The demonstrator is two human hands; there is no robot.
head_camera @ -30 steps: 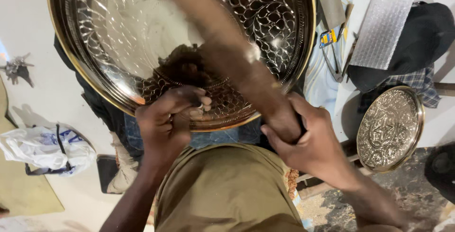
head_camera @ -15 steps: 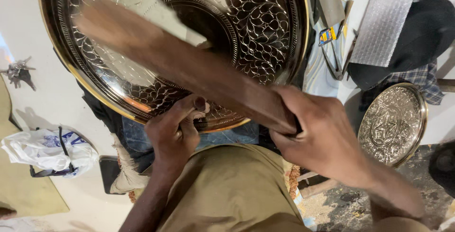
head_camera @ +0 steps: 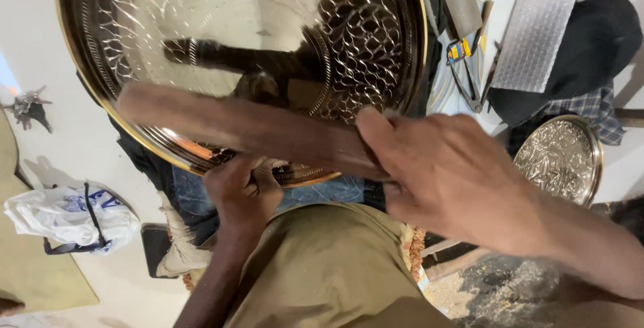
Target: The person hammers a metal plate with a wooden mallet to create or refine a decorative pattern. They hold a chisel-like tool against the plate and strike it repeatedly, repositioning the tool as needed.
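Your right hand [head_camera: 446, 174] is closed around the near end of a wooden mallet [head_camera: 248, 127], fingers wrapped over the handle and thumb lying along its top. The mallet lies nearly level across the view, its blurred far end reaching out to the left over the lower rim of a large engraved metal tray [head_camera: 221, 26].

The tray stands tilted toward you, propped at your lap. Its polished face shows a scale-like chased pattern, a raised centre ring and a golden rim, and the mallet's dark reflection sits in it.

Your left hand [head_camera: 243, 190] is curled shut just under the tray's lower edge, touching the rim. It appears to pinch something small against the metal; what it holds is hidden by the fingers, so that cannot be told. Below both hands lies your knee in olive trousers [head_camera: 329, 274].

On the floor to the right:
- A smaller embossed round tray [head_camera: 560, 160], lying flat and well apart from the large one.
- A sheet of bubble wrap [head_camera: 533, 39] resting against dark cloth.
- A pair of pincers [head_camera: 466, 80] beside it.

At the left, a white plastic bag [head_camera: 64, 214] lies on the floor.
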